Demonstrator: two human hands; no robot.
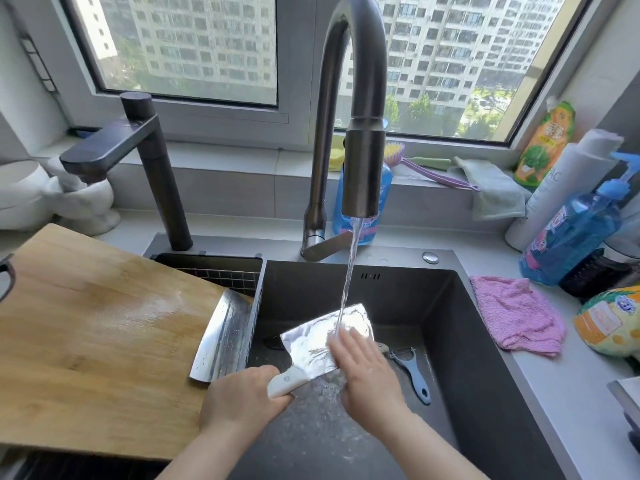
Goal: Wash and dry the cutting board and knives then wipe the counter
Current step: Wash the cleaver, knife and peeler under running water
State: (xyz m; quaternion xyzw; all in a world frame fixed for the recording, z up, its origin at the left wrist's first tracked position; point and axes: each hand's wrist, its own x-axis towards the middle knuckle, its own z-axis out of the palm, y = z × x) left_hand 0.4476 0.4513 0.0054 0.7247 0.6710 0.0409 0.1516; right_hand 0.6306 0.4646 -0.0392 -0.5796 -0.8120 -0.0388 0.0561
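Curled round the cleaver (313, 344) handle, my left hand (242, 396) steadies it; right hand (367, 372), fingers flat together, rubs the blade under running water. Next, I'd flip it.

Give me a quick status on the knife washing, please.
Left hand grips cleaver handle; right hand flat on blade under tap stream. Second knife lies on cutting board. Peeler in sink, beside blade.

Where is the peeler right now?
In the head view, the peeler lies in the sink, just right of the right hand on the cleaver.
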